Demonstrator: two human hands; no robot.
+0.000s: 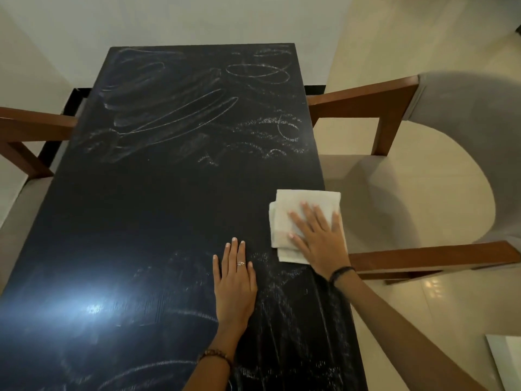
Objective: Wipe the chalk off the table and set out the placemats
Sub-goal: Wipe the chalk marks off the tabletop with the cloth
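Observation:
A long black table (146, 210) runs away from me, marked with white chalk scribbles (174, 108) over its far half and fainter chalk smears (284, 306) near me. A folded white cloth (298, 204) lies at the table's right edge, partly hanging over it. My right hand (318, 235) presses flat on the cloth with straight, spread fingers. My left hand (235, 283), wearing a ring, rests flat on the bare tabletop just left of the cloth. The middle band of the table looks dark and free of chalk. No placemats are in view.
A wooden armchair with a grey seat (400, 193) stands close to the table's right side. Another wooden chair arm (33, 122) shows at the left. A white wall (183, 18) is behind the table's far end. A white object's corner (504, 359) sits at bottom right.

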